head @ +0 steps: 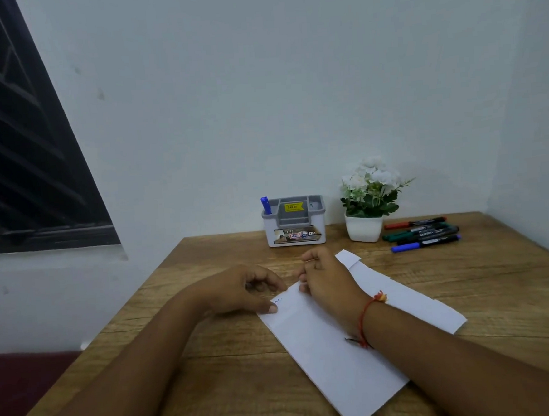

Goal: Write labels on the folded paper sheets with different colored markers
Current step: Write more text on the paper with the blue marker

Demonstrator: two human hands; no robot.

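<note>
Seemingly between labels, handling paper rather than writing. Pins the far-left corner of the top folded sheet (325,350) with the thumb of the left hand (249,289), other fingers loosely curled and holding nothing. Curls the right hand (325,280) over that sheet's far edge, close beside the left but apart from it; cannot tell whether pinching the paper (palm turned away, no marker showing in it). Faint blue marks by the pinned corner, too small to read, so probably one label done. Top sheet slantwise on the wooden table (214,390), overlapping a second folded sheet (429,310) that juts out to the right. Next, likely: shift or set aside the top sheet, then reach right and away to the row of markers (421,235) near the table's far right corner, just beside the white plant pot (364,230). Calls for a fresh colour and an uncapping. Bare wood between paper and markers, so open room for that reach; worth minding the pot on the way.
</note>
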